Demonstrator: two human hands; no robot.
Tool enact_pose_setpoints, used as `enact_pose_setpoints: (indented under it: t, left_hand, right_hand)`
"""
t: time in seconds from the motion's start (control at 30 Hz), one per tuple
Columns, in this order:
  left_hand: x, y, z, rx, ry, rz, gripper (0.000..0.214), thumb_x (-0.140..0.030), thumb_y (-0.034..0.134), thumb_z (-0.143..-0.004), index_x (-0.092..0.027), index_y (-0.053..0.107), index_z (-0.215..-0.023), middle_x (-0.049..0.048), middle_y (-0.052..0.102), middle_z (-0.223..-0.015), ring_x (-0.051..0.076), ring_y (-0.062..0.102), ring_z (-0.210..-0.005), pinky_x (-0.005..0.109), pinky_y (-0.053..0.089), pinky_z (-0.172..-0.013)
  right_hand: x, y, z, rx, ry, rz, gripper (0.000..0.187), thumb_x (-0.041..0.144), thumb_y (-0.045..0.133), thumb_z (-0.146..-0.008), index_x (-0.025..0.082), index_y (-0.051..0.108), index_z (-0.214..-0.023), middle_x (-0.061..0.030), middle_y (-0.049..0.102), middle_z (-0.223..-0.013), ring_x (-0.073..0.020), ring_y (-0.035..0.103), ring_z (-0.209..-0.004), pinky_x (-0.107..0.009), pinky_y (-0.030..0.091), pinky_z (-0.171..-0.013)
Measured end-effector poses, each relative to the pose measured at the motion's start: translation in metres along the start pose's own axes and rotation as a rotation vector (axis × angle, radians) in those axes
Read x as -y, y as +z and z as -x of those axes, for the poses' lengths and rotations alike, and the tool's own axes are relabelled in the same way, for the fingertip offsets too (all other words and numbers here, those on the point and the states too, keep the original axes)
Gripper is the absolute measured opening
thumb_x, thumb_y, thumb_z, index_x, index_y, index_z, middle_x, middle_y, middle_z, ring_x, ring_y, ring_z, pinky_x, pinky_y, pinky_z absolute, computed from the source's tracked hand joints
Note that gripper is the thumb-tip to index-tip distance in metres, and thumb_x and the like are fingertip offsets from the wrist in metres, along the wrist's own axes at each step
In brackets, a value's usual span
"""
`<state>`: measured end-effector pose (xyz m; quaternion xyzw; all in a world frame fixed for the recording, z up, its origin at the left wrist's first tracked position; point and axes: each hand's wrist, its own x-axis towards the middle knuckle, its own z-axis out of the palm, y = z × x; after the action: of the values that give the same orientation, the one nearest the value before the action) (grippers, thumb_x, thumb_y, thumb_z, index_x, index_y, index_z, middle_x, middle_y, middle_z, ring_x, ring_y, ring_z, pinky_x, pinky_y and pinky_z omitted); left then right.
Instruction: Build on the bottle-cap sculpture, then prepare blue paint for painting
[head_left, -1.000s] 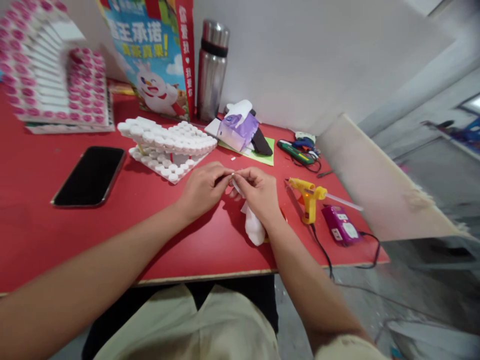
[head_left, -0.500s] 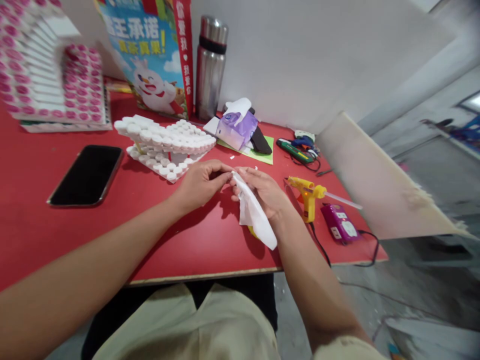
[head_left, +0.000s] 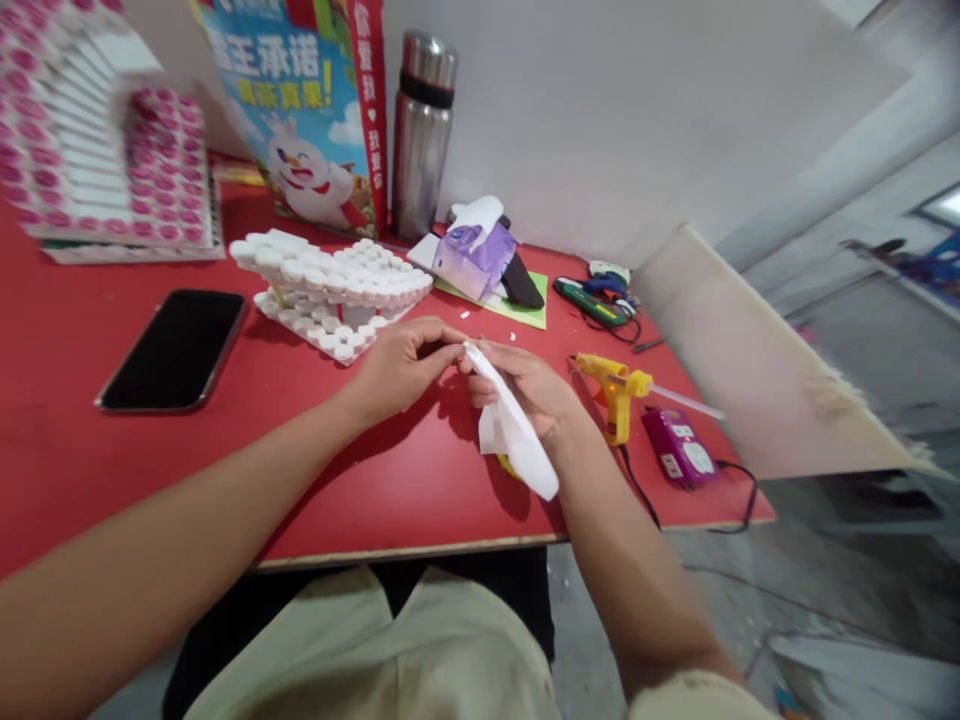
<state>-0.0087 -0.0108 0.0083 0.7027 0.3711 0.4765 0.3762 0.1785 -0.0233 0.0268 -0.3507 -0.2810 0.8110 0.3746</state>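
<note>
White strip: thin, smooth and paper-like, this white strip runs from a narrow tip at the fingers to a broad, rounded end by the right wrist, a squarish flap hanging off one edge; it slants above the red worktop.
Left hand: the left hand has its thumb and forefinger closed in a pinch at the strip's narrow tip.
Right hand: the right hand has its fingers curled and nearly closed, gripping the strip near that same tip, the broad part lying along the palm.
Under the strip: something yellow peeks out, too covered for me to name.
White model: just beyond the left hand sits a knobbly white model, its two tiers set with short, round, drum-like pieces.
Pink model: farther back, a pink-and-white model has a curved outline, rosette-like dots and fanned flat slats.
Phone: the phone lies flat, glossy black, with rounded corners.
Glue gun: near the right forearm, a yellow plastic glue gun has a translucent stick jutting from its back, beside a boxy purple power socket.
Flask: the flask stands upright, a brushed-metal cylinder with a black band.
</note>
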Motion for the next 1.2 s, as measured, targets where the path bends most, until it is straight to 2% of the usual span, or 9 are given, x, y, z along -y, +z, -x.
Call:
enact_pose_setpoints:
  t: [0.13,0.3,0.47,0.63,0.77,0.87,0.97,1.07,1.2]
  left_hand:
    - [0.001,0.002,0.000,0.009,0.013,0.008,0.017,-0.027,0.066,-0.090,-0.016,0.078,-0.088,0.0050,0.076,-0.083,0.017,0.068,-0.077,0.030,0.053,-0.076]
    - [-0.002,0.002,0.000,0.005,-0.088,0.061,0.017,-0.030,0.068,-0.088,-0.016,0.078,-0.089,0.0042,0.076,-0.079,0.015,0.066,-0.070,0.028,0.054,-0.070]
    - [-0.004,0.002,0.001,-0.013,-0.168,0.099,0.019,-0.033,0.070,-0.085,-0.016,0.077,-0.087,0.0021,0.072,-0.070,0.013,0.061,-0.064,0.025,0.050,-0.060]
    - [-0.005,0.004,0.002,-0.031,-0.183,0.128,0.017,-0.032,0.070,-0.083,-0.016,0.077,-0.085,0.0002,0.069,-0.066,0.012,0.058,-0.059,0.024,0.046,-0.056]
    - [-0.004,0.007,0.003,-0.050,-0.191,0.109,0.017,-0.031,0.069,-0.084,-0.016,0.077,-0.086,-0.0001,0.070,-0.065,0.012,0.058,-0.058,0.025,0.047,-0.057]
    - [-0.002,0.009,0.005,-0.098,-0.095,-0.026,0.016,-0.028,0.066,-0.087,-0.017,0.077,-0.085,0.0023,0.074,-0.073,0.014,0.062,-0.065,0.026,0.049,-0.064]
    - [-0.001,0.011,0.008,-0.145,0.100,-0.243,0.019,-0.024,0.061,-0.092,-0.017,0.075,-0.082,0.0044,0.074,-0.078,0.016,0.063,-0.072,0.029,0.049,-0.071]
    - [0.001,0.010,0.010,-0.146,0.249,-0.423,0.021,-0.021,0.056,-0.096,-0.016,0.076,-0.090,0.0068,0.073,-0.084,0.018,0.065,-0.079,0.030,0.049,-0.077]
    - [0.004,0.008,0.012,-0.113,0.336,-0.571,0.029,-0.025,0.049,-0.101,-0.014,0.076,-0.103,0.0119,0.074,-0.095,0.022,0.068,-0.086,0.033,0.052,-0.080]
  right_hand:
    - [-0.001,0.000,0.000,0.013,-0.043,-0.001,0.002,0.013,0.065,-0.093,0.014,0.065,-0.092,-0.0003,0.065,-0.073,-0.0070,0.053,-0.056,-0.016,0.051,-0.050]
    - [-0.003,0.000,-0.001,-0.012,-0.125,0.099,0.020,0.018,0.083,-0.080,0.013,0.068,-0.093,0.0006,0.067,-0.073,-0.0069,0.057,-0.055,-0.018,0.050,-0.051]
    - [-0.007,0.004,-0.002,-0.163,-0.286,0.270,0.029,0.025,0.090,-0.068,0.015,0.069,-0.086,0.0016,0.070,-0.068,-0.0075,0.058,-0.051,-0.019,0.045,-0.050]
    - [-0.014,0.006,-0.004,-0.336,-0.432,0.494,0.026,0.035,0.087,-0.071,0.018,0.068,-0.079,0.0026,0.068,-0.065,-0.0070,0.052,-0.048,-0.021,0.038,-0.046]
    - [-0.018,0.006,-0.006,-0.431,-0.519,0.686,0.022,0.036,0.080,-0.077,0.020,0.065,-0.075,0.0035,0.064,-0.060,-0.0080,0.050,-0.046,-0.023,0.038,-0.046]
    - [-0.022,0.008,-0.008,-0.474,-0.597,0.762,0.018,0.031,0.076,-0.079,0.021,0.063,-0.072,0.0053,0.060,-0.057,-0.0076,0.048,-0.046,-0.023,0.037,-0.047]
    - [-0.025,0.011,-0.010,-0.471,-0.647,0.748,0.016,0.032,0.074,-0.081,0.021,0.064,-0.074,0.0042,0.063,-0.061,-0.0081,0.049,-0.047,-0.024,0.039,-0.048]
    - [-0.027,0.015,-0.009,-0.454,-0.676,0.701,0.017,0.034,0.076,-0.081,0.020,0.067,-0.075,0.0027,0.066,-0.065,-0.0085,0.051,-0.050,-0.024,0.042,-0.051]
    - [-0.027,0.017,-0.004,-0.425,-0.636,0.663,0.018,0.036,0.077,-0.083,0.020,0.070,-0.076,0.0015,0.067,-0.065,-0.0091,0.052,-0.049,-0.025,0.043,-0.050]
